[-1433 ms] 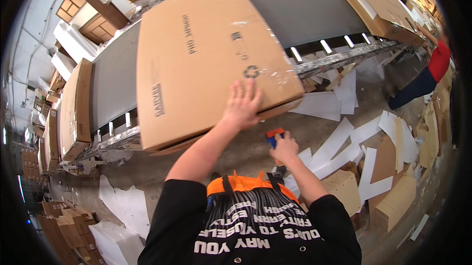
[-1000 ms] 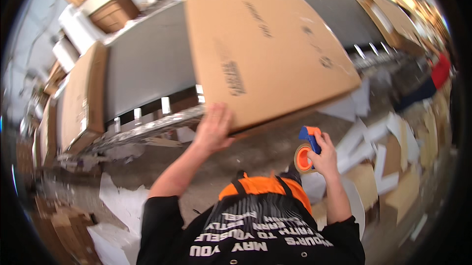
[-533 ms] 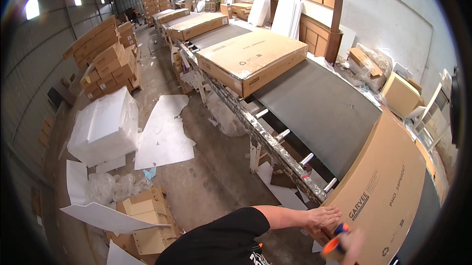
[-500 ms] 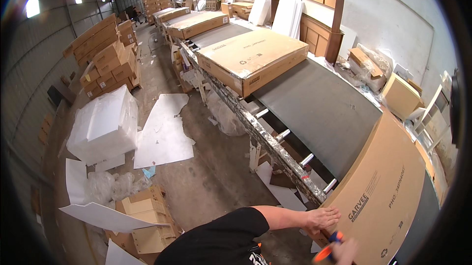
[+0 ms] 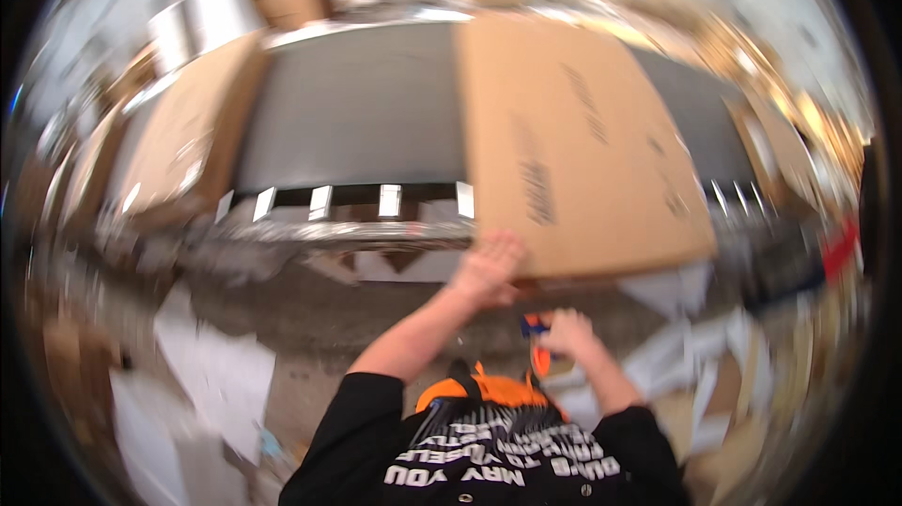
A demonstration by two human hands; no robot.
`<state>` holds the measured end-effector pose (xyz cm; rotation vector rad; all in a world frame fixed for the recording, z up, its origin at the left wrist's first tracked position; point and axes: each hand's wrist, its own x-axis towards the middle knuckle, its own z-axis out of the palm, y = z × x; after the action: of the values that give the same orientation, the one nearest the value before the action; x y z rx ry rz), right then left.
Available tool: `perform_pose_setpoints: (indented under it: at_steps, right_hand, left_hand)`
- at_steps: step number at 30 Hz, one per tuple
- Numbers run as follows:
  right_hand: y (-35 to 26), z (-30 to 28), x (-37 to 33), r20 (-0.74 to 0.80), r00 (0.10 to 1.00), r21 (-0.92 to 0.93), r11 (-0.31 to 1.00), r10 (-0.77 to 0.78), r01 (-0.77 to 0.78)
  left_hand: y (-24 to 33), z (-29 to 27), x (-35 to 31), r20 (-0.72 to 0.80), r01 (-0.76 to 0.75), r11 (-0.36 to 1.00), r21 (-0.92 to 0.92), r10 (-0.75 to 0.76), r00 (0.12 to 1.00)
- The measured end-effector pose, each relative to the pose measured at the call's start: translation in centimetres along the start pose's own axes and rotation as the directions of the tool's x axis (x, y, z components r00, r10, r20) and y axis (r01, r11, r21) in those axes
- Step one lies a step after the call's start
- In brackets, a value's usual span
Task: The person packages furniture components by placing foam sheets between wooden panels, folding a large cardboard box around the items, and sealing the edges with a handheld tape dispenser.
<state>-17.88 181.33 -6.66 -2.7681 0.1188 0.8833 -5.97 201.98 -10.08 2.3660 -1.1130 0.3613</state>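
Observation:
A large flat cardboard carton (image 5: 583, 149) lies on the conveyor, its near end sticking out past the frame toward me. My left hand (image 5: 490, 266) rests on the carton's near left corner, fingers stretched over the top face and the thumb lower by the edge. Just below the carton's near edge, my right hand (image 5: 569, 332) is closed around a blue and orange tape dispenser (image 5: 541, 360). The dispenser is apart from the cardboard. Motion blur softens the fingers of both hands.
The dark conveyor belt (image 5: 352, 102) runs across, with metal rollers (image 5: 389, 200) along its near side. Another carton (image 5: 193, 130) lies on it to the left, and one more (image 5: 775, 149) to the right. White sheets (image 5: 221, 365) litter the floor.
My view has swung right, bringing the carton toward the middle. The right hand has drawn the tape dispenser back from the carton's near side. The left hand stays at its corner.

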Motion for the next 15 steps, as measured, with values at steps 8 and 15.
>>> perform_pose_setpoints:
  at_steps: [8,15]
  right_hand:
    - [4.5,-20.9,-3.3,-0.762,0.640,0.123,0.992,0.100,-0.009]
    - [3.8,-15.0,-2.7,-0.202,0.975,-0.073,0.992,0.089,-0.106]
  left_hand:
    - [0.7,-0.8,0.3,-0.052,-0.042,0.995,0.092,0.047,0.998]
    - [-1.8,-2.5,-2.8,-0.070,-0.022,0.994,0.106,0.029,0.997]
